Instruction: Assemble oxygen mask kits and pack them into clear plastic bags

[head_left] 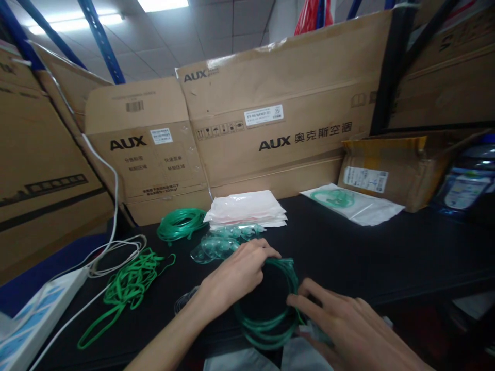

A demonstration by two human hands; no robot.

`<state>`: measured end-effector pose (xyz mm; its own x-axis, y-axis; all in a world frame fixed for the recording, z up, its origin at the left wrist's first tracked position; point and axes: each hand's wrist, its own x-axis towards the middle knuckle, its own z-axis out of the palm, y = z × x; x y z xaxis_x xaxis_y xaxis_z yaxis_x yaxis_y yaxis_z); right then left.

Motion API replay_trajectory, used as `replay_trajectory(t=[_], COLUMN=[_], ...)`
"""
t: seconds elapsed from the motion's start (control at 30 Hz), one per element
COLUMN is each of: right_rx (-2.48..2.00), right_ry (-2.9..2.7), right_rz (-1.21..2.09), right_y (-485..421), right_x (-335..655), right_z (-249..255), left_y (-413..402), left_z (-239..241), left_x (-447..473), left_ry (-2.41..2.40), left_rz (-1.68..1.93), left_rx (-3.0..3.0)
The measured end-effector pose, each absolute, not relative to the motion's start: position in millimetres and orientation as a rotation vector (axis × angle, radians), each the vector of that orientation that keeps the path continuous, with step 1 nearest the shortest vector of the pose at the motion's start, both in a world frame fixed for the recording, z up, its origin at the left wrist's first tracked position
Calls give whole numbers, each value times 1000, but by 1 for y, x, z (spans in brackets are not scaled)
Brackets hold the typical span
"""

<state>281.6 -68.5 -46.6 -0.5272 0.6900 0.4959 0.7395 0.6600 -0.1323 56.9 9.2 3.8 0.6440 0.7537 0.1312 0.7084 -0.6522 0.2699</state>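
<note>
Two bare hands work over one coil of green tubing, low in the view at 6 o'clock, on the near edge of a black tabletop. With that coil as the clock's centre, the left hand is closed on its strands at 12 o'clock. The right hand bends its fingers against the coil at 3 o'clock; whether it pinches the tubing cannot be told. One row of translucent green masks lies at 11 o'clock, overlapping too much to count. Beyond it, around 12, is one stack of white pouches, number unclear, with a second green tubing coil at 10. One tangle of green cord sits at 9, then one power strip farther out at the left side. A single white pouch showing green tubing lies at 1 o'clock, touching or just beside one open cardboard box; one bottle stands at 2. AUX-printed cardboard walls the back edge. The broadest stretch of tabletop runs at 2 o'clock, from single pouch to near edge.
</note>
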Motion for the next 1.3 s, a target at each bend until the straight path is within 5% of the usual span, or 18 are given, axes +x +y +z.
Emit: replay_trajectory(t=[0.37,0.87,1.3], right_rx=[-1147,-1198,-898], right_ry=[-2458,-1904,-2052], right_rz=[-252,1219,1534], right_y=[-74,20,48], right_x=[240,323,306], right_z=[-46,-7,9], left_y=[7,7,11], left_z=[16,-8,-5], left_x=[70,77,71], left_ry=[1103,1289,1600], left_rz=[360,600,605], left_rx=[2624,2577,2541])
